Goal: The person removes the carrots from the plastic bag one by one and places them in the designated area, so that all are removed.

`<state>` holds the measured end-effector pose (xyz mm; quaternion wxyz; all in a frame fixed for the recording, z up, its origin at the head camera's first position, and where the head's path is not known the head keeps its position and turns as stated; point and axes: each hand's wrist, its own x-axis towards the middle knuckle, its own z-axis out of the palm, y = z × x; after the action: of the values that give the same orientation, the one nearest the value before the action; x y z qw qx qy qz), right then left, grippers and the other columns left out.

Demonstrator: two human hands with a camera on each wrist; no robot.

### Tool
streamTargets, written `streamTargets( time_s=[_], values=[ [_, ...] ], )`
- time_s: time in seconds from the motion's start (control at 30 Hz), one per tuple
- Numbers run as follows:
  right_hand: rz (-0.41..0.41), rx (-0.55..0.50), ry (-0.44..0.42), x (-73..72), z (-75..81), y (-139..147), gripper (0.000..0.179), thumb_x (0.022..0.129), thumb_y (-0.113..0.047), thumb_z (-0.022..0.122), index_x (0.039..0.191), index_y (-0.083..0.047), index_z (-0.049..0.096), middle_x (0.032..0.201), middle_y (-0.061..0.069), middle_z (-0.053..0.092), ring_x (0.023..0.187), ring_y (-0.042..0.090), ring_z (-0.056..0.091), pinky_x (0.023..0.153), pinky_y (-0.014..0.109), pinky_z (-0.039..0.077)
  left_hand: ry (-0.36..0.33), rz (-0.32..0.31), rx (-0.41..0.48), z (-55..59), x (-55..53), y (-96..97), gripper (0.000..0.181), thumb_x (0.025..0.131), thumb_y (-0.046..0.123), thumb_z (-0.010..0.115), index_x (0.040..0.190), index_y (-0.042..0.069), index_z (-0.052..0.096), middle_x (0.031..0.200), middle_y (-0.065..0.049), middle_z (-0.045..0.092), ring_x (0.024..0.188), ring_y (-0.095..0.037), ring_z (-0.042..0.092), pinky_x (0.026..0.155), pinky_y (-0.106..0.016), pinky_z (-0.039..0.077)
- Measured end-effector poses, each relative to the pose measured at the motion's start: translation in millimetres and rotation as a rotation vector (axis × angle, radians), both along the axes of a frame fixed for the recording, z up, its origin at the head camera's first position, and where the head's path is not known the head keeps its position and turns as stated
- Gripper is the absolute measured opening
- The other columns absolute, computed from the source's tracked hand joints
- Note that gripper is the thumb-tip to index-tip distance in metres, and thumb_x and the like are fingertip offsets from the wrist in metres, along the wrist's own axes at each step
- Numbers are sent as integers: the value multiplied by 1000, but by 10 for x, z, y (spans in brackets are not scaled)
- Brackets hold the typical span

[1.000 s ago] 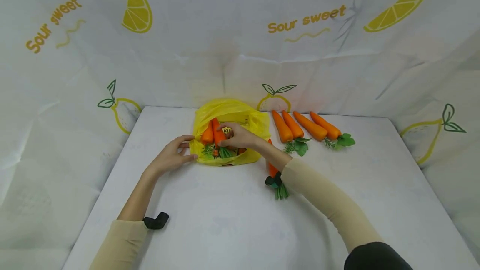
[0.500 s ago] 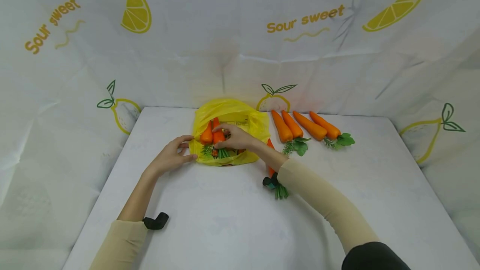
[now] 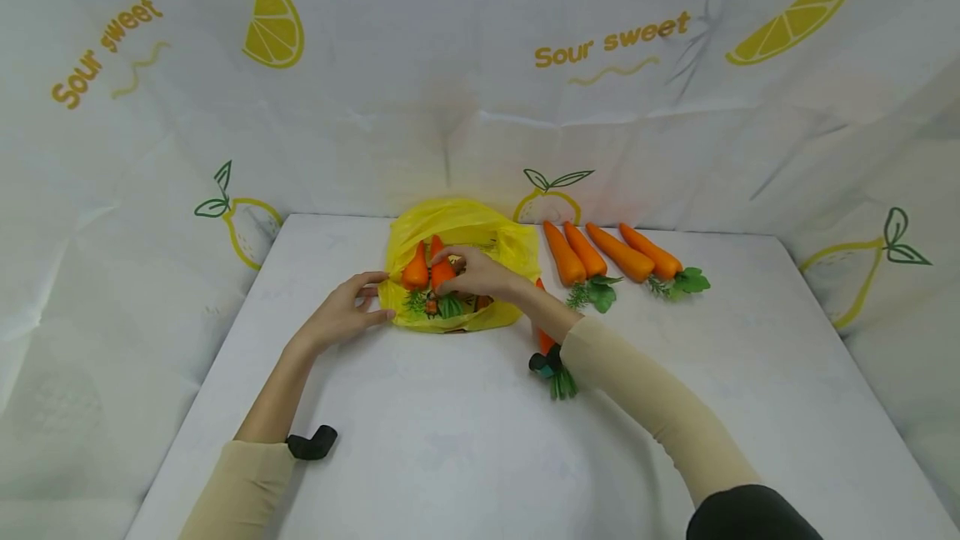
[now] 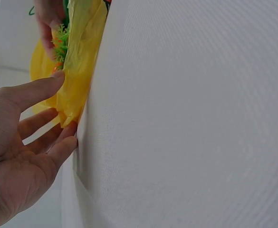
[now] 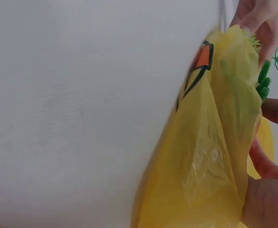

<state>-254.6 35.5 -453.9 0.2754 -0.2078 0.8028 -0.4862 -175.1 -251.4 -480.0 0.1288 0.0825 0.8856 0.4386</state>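
Observation:
A yellow plastic bag (image 3: 522, 252) lies with its mouth facing the person, bulging in the right wrist view. My right hand (image 3: 480, 275) reaches into the mouth and pinches an orange carrot (image 3: 441, 273) between thumb and fingers. Green stalks (image 3: 450, 307) show at that carrot's near end. Left of it in the bag is another orange, tapered vegetable (image 3: 414, 273) with feathery greens (image 4: 60, 45). My left hand (image 3: 347, 311) rests at the bag's left edge, fingers spread. In the left wrist view its thumb touches the rim while the fingers lie lower against the plastic.
Several carrots (image 3: 621, 252) with leafy tops lie in a row right of the bag at the table's back edge. Another carrot (image 3: 543, 342), partly covered by the right forearm, lies nearer. A white patterned sheet (image 3: 450, 107) hangs behind the white table (image 3: 450, 440).
The right hand shifts slightly left, then back right, with the carrot's tip now tilted a little differently inside the bag. The left hand stays at the bag's edge.

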Motion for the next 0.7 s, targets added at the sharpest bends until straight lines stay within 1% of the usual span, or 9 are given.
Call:
streamTargets(
  time_s=[0.07,0.17,0.23,0.3,0.37,0.43,0.57,0.7],
  values=[
    [-23,-18,-39,10,38,21,48,99,-12,77,145,-10,63,110,13,61,83,25,61,80,36,63,0,1,2,-1,0,4,78,98,29,82,163,8,45,169,-19,46,151,-44,51,125,-62,46],
    [-56,-39,-94,16,106,59,47,100,-14,75,146,-13,61,116,13,61,86,23,63,87,42,64,0,1,1,-1,0,9,78,98,29,82,163,8,45,169,-19,46,151,-44,51,125,-61,46],
    [-74,-50,-131,14,150,91,47,101,-16,76,145,-16,61,121,15,63,87,22,64,89,40,64,-1,3,-1,4,0,14,78,98,29,82,163,8,45,169,-19,46,151,-43,51,126,-61,46],
    [-79,-59,-150,9,188,127,45,101,-18,76,144,-18,62,126,16,63,89,20,66,87,34,64,-2,4,-6,9,0,19,78,98,29,82,163,8,45,169,-19,46,151,-43,51,125,-61,46],
    [-77,-66,-158,13,234,164,45,101,-19,76,143,-19,62,129,17,64,90,20,67,86,31,64,-4,5,-7,12,0,22,78,98,29,82,163,8,44,169,-19,46,151,-43,50,126,-61,46],
    [-72,-72,-159,13,264,199,44,101,-19,76,142,-19,62,131,18,65,93,21,69,86,30,65,-4,7,-10,12,1,20,79,98,29,82,163,8,45,169,-19,46,151,-44,50,126,-62,46],
    [-62,-77,-155,35,310,267,44,101,-20,76,143,-20,62,134,18,63,99,23,70,94,34,67,-6,10,-5,14,4,16,79,97,29,82,163,8,45,168,-20,46,151,-45,50,126,-64,44],
    [-49,-84,-153,63,337,355,45,101,-21,77,143,-20,62,135,16,63,103,24,71,97,37,67,-7,10,-12,25,8,25,79,97,28,82,163,8,44,168,-20,46,151,-45,50,126,-64,44]
  ],
)
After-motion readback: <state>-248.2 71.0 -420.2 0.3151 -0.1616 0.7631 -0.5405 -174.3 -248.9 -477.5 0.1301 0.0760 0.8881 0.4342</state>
